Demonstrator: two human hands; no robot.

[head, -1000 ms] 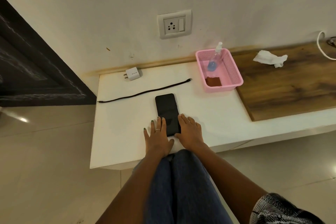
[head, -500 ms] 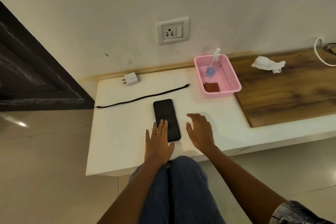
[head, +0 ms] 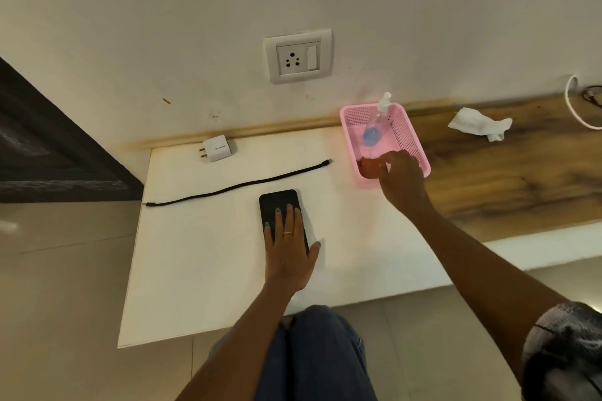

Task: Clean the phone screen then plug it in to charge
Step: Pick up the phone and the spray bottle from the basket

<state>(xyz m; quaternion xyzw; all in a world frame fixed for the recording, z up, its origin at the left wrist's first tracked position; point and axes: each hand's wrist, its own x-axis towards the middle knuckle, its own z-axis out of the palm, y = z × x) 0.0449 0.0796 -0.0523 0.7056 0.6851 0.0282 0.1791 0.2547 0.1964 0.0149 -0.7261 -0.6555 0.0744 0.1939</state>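
A black phone point(head: 279, 205) lies screen up on the white table point(head: 202, 264). My left hand point(head: 288, 247) rests flat on its near half with straight fingers. My right hand point(head: 399, 177) reaches over the near end of the pink basket point(head: 350, 127), its fingers bent down beside a brown cloth point(head: 368, 168); whether they touch it I cannot tell. A clear spray bottle point(head: 376, 127) with blue liquid lies in the basket. A black cable point(head: 237, 186) lies stretched out behind the phone. A white charger plug point(head: 216, 148) sits by the wall, below the wall socket point(head: 298, 57).
A wooden board point(head: 508, 172) lies to the right of the basket, with a crumpled white tissue point(head: 479, 127) on it. A white cord point(head: 575, 101) loops at the far right. A dark door point(head: 49, 146) stands at the left. My knees point(head: 312, 355) are at the table's front edge.
My right hand left the phone and moved right and away to the pink basket. My left hand slid further onto the phone.
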